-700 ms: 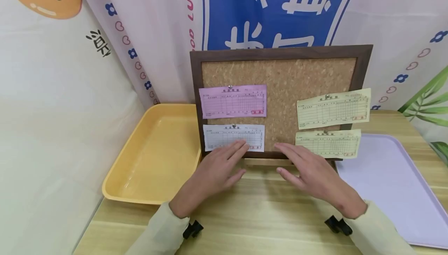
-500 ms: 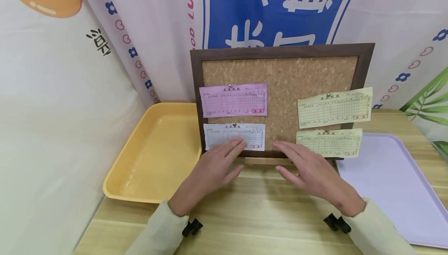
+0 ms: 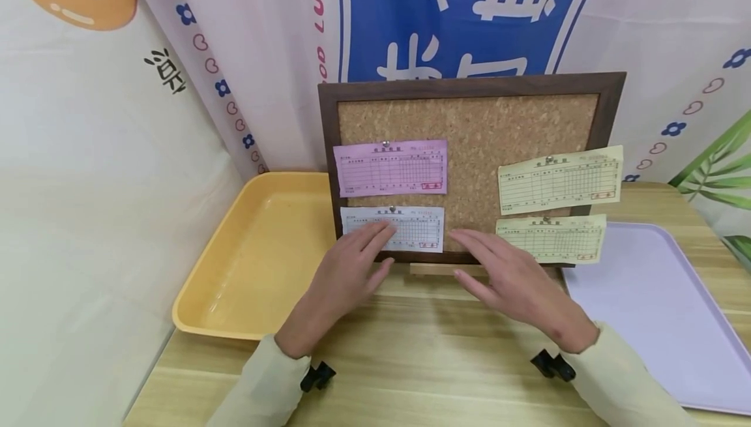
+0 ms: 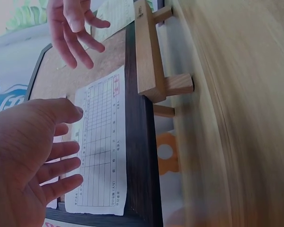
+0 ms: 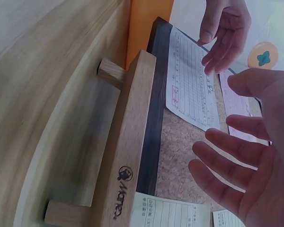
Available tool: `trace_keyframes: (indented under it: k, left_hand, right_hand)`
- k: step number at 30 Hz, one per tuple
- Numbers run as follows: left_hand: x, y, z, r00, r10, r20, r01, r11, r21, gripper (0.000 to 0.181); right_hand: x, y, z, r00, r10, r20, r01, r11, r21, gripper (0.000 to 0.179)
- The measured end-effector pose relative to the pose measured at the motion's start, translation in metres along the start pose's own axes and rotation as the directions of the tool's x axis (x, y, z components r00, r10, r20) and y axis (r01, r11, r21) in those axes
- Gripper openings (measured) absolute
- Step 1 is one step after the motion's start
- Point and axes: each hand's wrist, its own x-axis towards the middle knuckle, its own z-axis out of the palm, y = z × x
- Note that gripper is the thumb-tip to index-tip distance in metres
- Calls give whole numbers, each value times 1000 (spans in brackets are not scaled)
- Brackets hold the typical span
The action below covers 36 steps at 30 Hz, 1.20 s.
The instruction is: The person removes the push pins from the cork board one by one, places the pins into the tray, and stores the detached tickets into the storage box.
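A framed cork board (image 3: pixel 475 127) leans on a small wooden easel (image 4: pixel 149 52). Pins hold a pink receipt slip (image 3: pixel 392 176) and a white slip (image 3: pixel 419 228) on its left side, and an upper yellow slip (image 3: pixel 560 182) and a lower yellow slip (image 3: pixel 554 241) on its right. My left hand (image 3: pixel 346 274) hovers before the white slip's lower left, fingers loosely extended, holding nothing. Before the board's lower middle, just left of the lower yellow slip, is my right hand (image 3: pixel 510 277), its fingers spread and nothing in them. Both wrist views show a gap between fingers and paper.
A yellow tray (image 3: pixel 258 257) stands left of the board, partly behind it. To the right lies a lilac tray (image 3: pixel 639 309). All stand on a wood-grain table (image 3: pixel 434 362), with a printed curtain (image 3: pixel 281 88) behind.
My left hand has shifted left and slightly up, uncovering more of the white slip. The right hand has also moved a little left and up. The slips stay in place.
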Motion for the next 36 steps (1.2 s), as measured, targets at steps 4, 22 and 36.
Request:
trace_keyframes:
  k: [4,22,36]
  left_hand:
    - [1,-4,-1,998,-21,-59,20,1000,-7,48]
    - [-1,-18,-9,980,-155,-124,157,987,13,51]
    - [2,-20,-11,960,-240,-144,245,969,24,45]
  right_hand:
    - [5,-1,1,1000,-10,-17,11,1000,7,66]
    - [16,-4,3,998,-30,-47,32,999,41,61]
    - [28,-7,4,1000,-10,-19,11,998,63,59]
